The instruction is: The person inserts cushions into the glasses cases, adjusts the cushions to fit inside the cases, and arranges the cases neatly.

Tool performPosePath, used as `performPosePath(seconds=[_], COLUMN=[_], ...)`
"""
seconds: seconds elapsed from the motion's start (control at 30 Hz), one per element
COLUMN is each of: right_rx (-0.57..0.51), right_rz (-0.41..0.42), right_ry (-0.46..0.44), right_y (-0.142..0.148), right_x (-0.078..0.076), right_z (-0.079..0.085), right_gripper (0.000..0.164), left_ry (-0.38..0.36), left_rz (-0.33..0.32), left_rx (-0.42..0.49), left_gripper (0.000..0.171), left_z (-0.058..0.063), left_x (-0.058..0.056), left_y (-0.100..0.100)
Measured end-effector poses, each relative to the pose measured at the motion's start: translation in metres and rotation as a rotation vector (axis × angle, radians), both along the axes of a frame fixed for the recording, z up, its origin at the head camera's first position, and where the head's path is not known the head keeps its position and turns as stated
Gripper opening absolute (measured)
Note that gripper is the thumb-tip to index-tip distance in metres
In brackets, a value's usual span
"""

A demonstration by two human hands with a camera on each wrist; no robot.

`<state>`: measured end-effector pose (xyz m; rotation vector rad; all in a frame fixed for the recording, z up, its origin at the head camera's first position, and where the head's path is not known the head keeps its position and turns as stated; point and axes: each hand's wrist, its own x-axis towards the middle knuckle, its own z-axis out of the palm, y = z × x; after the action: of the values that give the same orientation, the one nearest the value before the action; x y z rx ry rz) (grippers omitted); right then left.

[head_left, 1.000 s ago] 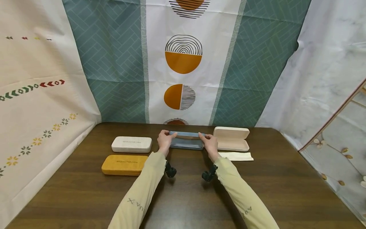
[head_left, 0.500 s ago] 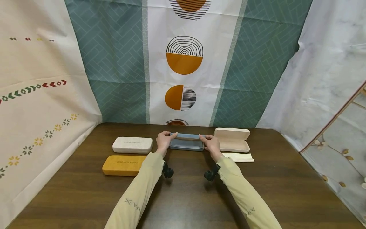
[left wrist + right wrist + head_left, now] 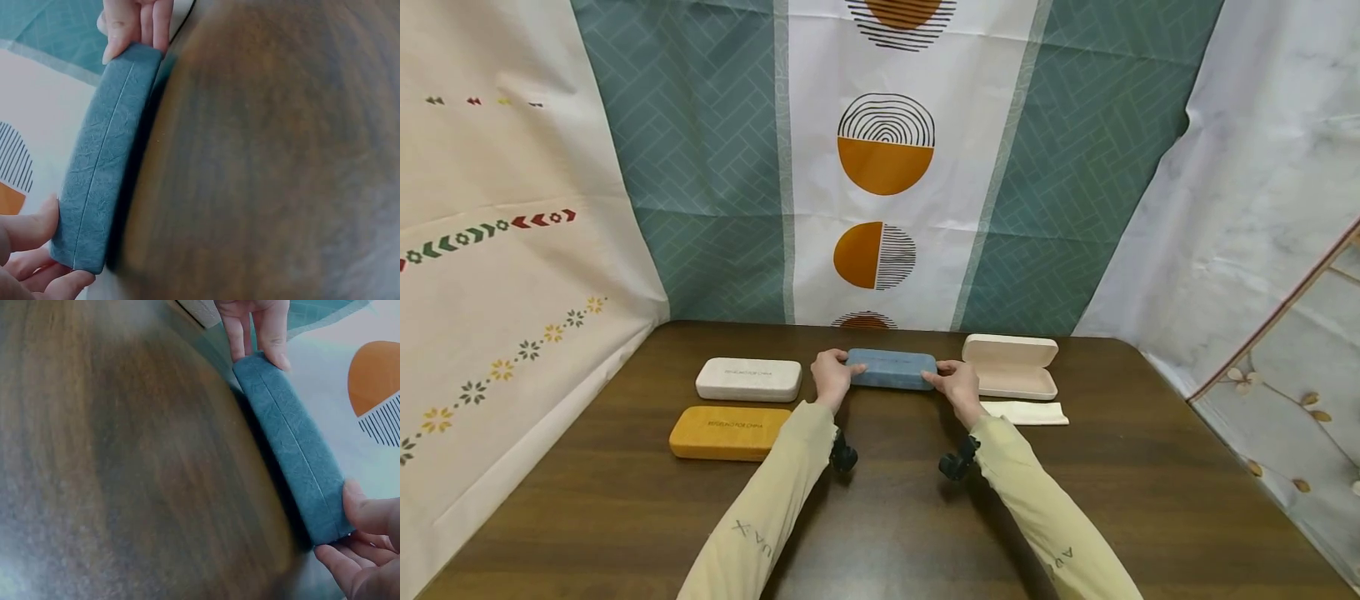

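Observation:
A blue glasses case [image 3: 891, 369] lies closed at the back middle of the table; its seam shows as a thin line along the front in both wrist views. My left hand [image 3: 832, 379] grips its left end, with the thumb on the lid and the fingers [image 3: 65, 286] curled at the end and lower edge. At the right end my right hand [image 3: 957, 385] holds it the same way, thumb on top and fingers [image 3: 340, 565] low at the end. The case's far side is hidden.
Left of the blue case sit a closed white glasses case [image 3: 748, 380] and, nearer, a closed yellow one [image 3: 728, 433], partly behind the left sleeve. On the right an open cream glasses case [image 3: 1011, 367] stands behind a folded pale cloth [image 3: 1026, 412]. Fabric hangs behind the brown table [image 3: 891, 517].
The blue case stood open with its lid raised; its lid has come down and now meets the base. Both thumbs moved down and forward with it. Other things stayed put.

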<state>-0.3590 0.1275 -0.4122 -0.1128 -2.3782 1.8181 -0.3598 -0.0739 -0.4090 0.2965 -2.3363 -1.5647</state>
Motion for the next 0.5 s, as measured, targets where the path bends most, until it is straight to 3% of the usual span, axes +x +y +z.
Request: performPosePath(seconds=[0.23,0.5], right_rx=[0.041,0.038], right_rz=[0.004,0.026], right_ry=[0.035,0.010], right_y=[0.0027,0.0047], right_x=[-0.0022,-0.0012], right_z=[-0.0007,-0.0043], right_gripper=[0.038,0.039], left_ry=[0.026,0.011], left_rz=[0.015,0.024], left_rx=[0.017,0.052], left_gripper=[0.040,0.040], left_z=[-0.0020,-0.0069], left_x=[0.0007,0.0063], left_y=[-0.0009,-0.0010])
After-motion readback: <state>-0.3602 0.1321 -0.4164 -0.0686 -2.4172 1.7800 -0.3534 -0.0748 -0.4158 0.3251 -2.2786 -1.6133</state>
